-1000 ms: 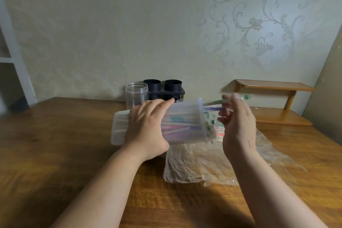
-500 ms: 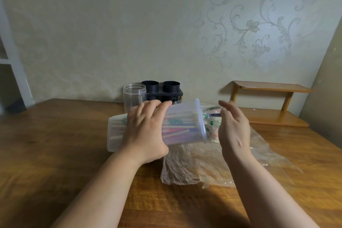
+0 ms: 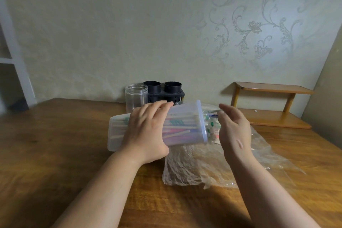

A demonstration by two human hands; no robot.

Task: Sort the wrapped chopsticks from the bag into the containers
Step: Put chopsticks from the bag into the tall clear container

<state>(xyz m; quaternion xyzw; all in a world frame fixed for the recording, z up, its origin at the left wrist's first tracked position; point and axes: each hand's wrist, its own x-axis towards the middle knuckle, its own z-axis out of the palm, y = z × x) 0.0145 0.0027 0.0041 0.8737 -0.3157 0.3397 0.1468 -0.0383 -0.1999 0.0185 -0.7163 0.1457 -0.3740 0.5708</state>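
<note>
Fingers of my left hand curl round the tipped container of chopsticks, while my right hand hovers loosely spread beside its rim.

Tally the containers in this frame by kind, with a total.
Translucent tub, gripped sideways by the left hand: 1
Clear jar: 1
Black cups, side by side on one base: 2
Total: 4
</note>
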